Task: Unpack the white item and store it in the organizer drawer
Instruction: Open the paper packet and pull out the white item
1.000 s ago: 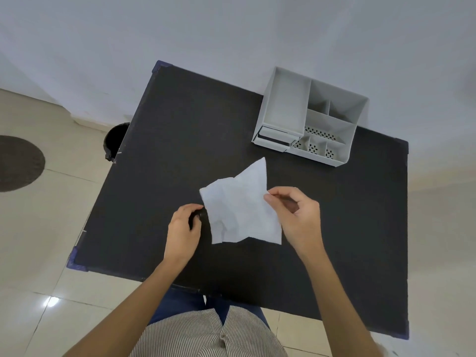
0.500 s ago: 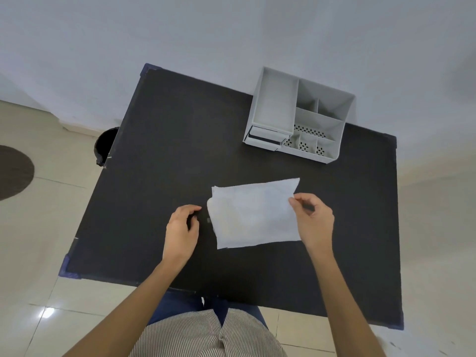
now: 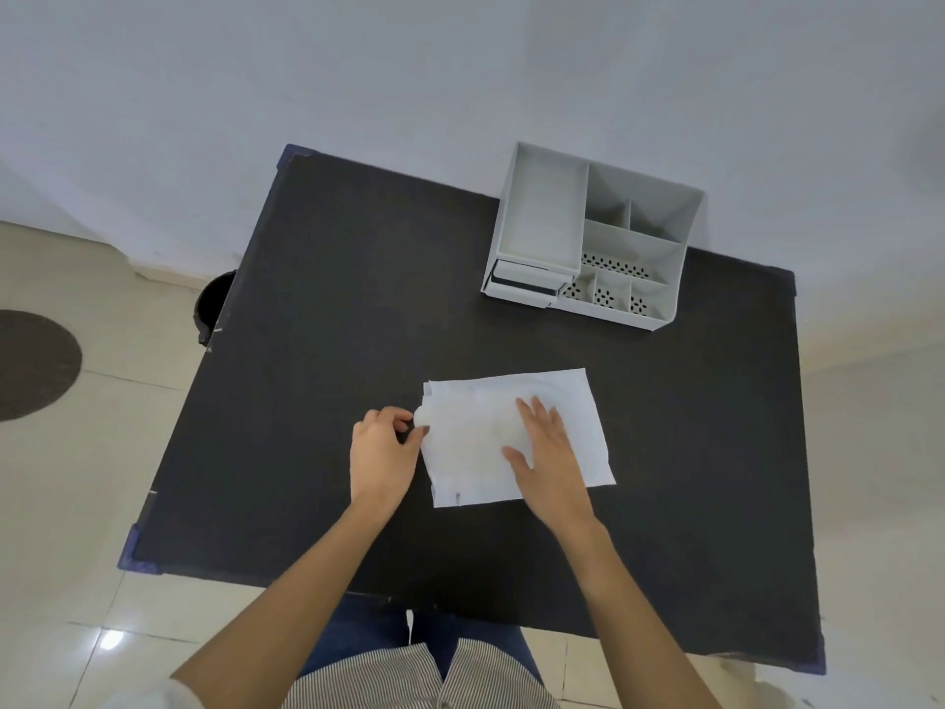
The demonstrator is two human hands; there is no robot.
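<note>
- A thin white rectangular wrapper [image 3: 516,432] lies flat on the black counter [image 3: 327,309], near its front middle.
- The right hand [image 3: 547,447] presses on it, palm down, fingers spread wide.
- The left hand [image 3: 381,452] pinches the wrapper's left edge with narrow fingers [image 3: 409,417].
- The grey plastic compartment organizer [image 3: 593,237] stands well apart at the counter's far right, its small front drawer [image 3: 526,284] slightly out.

Black bench [image 3: 327,350], blue corner caps. Grey organizer [image 3: 593,237] at far right edge by wall. White sheet [image 3: 578,401] flat near centre, well apart from organizer.
</note>
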